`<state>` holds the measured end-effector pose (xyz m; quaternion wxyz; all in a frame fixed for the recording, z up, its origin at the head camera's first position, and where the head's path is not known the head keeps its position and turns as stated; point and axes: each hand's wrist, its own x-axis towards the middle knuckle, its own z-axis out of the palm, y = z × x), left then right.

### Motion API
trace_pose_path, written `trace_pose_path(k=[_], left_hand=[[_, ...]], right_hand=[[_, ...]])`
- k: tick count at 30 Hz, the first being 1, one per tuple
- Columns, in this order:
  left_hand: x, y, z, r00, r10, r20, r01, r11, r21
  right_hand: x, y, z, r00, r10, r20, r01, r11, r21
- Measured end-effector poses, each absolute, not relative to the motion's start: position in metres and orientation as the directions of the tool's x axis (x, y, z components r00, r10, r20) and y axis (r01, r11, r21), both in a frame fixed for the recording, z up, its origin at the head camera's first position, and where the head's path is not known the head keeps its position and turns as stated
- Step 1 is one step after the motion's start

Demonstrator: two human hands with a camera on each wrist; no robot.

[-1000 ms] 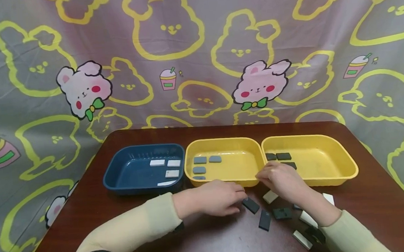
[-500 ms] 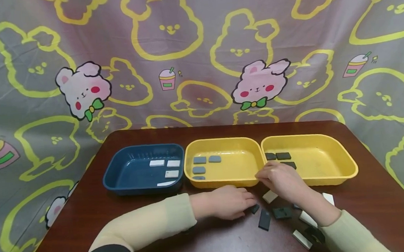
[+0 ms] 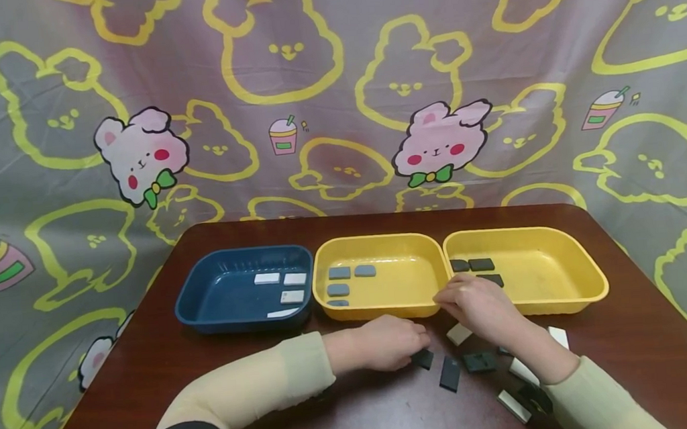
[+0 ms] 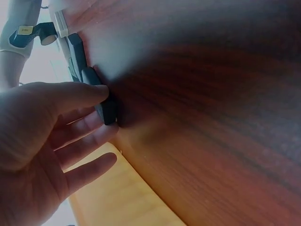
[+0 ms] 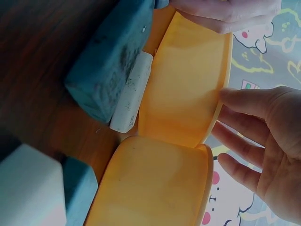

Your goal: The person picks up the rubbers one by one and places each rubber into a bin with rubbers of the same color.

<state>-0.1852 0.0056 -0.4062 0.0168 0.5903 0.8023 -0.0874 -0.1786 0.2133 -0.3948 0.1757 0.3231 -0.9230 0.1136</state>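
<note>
In the head view my left hand (image 3: pixel 386 342) is by the front of the middle yellow bin (image 3: pixel 408 312). It pinches a small dark rectangular block (image 3: pixel 423 359); the left wrist view has the thumb (image 4: pixel 96 92) on one side of this block (image 4: pixel 109 111) and fingers beyond. My right hand (image 3: pixel 478 306) is at the same bin's right front corner. Its thumb (image 5: pixel 230 96) and index finger lie about the rim (image 5: pixel 225 80), pinching it. A dark block (image 3: pixel 449 374), a dark green block (image 3: pixel 480 363) and a cream block (image 3: pixel 459 334) lie between the hands.
A blue bin (image 3: pixel 231 326) at the left contains several white blocks. Grey-blue blocks (image 3: pixel 365 271) lie in the middle bin, black ones (image 3: pixel 481 265) in the right yellow bin (image 3: pixel 559 306). More white and dark blocks (image 3: pixel 514 406) lie around the right forearm. Patterned cloth hangs behind the table.
My left hand has moved right onto the dark block, and its fingers have closed about it. The block has shifted slightly left and nearer in the last half second. The right hand stays in place.
</note>
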Motion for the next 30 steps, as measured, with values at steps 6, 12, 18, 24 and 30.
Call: trace_pose_path(k=[6, 12, 18, 24, 30], left_hand=[[-0.186, 0.002, -0.406, -0.323, 0.938, -0.123, 0.946, 0.317, -0.070], [-0.186, -0.003, -0.398, -0.339, 0.938, -0.077, 0.940, 0.335, -0.064], [-0.183, -0.011, -0.387, -0.360, 0.931, -0.056, 0.933, 0.358, -0.046], [-0.184, -0.015, -0.374, -0.404, 0.912, -0.069, 0.911, 0.408, 0.062], [-0.190, -0.011, -0.356, -0.393, 0.920, -0.012, 0.919, 0.393, 0.034]], right_hand=[[-0.179, 0.215, -0.396, -0.719, -0.563, 0.408, -0.644, 0.760, -0.085], [-0.178, 0.216, -0.396, -0.716, -0.559, 0.418, -0.648, 0.754, -0.102], [-0.173, 0.227, -0.390, -0.748, -0.510, 0.425, -0.612, 0.778, -0.143], [-0.171, 0.263, -0.377, -0.825, -0.356, 0.440, -0.464, 0.870, -0.166], [-0.177, 0.320, -0.364, -0.917, -0.126, 0.379, -0.224, 0.947, -0.228]])
